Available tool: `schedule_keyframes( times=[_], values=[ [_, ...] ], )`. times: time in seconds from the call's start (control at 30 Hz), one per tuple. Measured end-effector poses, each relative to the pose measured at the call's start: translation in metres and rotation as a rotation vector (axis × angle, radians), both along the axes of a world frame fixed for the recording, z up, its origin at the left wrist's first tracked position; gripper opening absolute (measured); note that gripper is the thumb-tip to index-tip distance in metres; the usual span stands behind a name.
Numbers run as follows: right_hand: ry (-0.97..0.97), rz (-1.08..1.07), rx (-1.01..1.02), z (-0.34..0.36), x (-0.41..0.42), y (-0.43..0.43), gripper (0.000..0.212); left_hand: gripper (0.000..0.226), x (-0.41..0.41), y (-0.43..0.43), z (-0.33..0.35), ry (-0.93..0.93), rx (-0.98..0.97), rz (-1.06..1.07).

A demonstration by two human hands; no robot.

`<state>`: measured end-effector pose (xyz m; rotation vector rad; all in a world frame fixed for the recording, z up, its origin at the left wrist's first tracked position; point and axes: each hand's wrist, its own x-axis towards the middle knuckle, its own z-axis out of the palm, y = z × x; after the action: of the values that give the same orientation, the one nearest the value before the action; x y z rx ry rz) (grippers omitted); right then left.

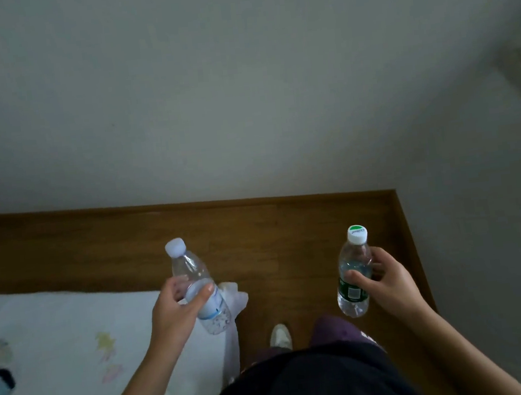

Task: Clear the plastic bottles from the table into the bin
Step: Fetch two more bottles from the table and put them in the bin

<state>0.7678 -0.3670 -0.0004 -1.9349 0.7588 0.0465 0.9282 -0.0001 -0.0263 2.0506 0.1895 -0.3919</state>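
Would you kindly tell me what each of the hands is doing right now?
Left hand: closed around the clear plastic bottle with the pale cap.
Right hand: closed around the clear green-labelled plastic bottle.

A bed [59, 340] lies left, bare floor [288, 233] right of it, a wall [241, 86] far behind both.

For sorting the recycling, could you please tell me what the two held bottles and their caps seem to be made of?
Bottle with green label: clear, glossy thin plastic, see-through with some water inside; its white cap looks like opaque plastic with a green printed top. Bottle with pale label: the same clear plastic, apparently nearly empty; its pale cap looks like matte plastic, though blurred.
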Motion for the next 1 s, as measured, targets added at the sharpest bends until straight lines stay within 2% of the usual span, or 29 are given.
schedule_keyframes(
  times=[0.07,0.2,0.4,0.57,0.67,0.87,1.0],
  values=[
    [0.005,-0.014,-0.006,0.001,0.026,-0.017,0.057,0.056,0.039,-0.017,0.009,-0.005,-0.018,-0.023],
    [0.018,-0.031,0.0,-0.003,0.094,-0.048,0.056,0.048,0.107,-0.045,0.017,-0.007,-0.011,-0.049],
    [0.017,0.098,-0.022,-0.015,0.237,-0.085,0.054,0.041,0.197,-0.07,0.012,0.039,0.053,0.041],
    [0.043,0.291,0.003,-0.01,0.368,-0.1,0.049,0.047,0.242,-0.072,0.014,0.075,0.073,0.239],
    [0.039,0.456,0.045,-0.008,0.449,-0.087,0.051,0.05,0.248,-0.067,0.019,0.035,0.108,0.342],
    [0.035,0.836,0.062,-0.001,0.582,-0.001,0.066,0.059,0.229,-0.043,0.028,0.051,0.168,0.728],
    [0.026,1.033,0.098,0.0,0.639,0.073,0.067,0.05,0.211,-0.017,0.023,0.073,0.18,0.974]
  ],
)
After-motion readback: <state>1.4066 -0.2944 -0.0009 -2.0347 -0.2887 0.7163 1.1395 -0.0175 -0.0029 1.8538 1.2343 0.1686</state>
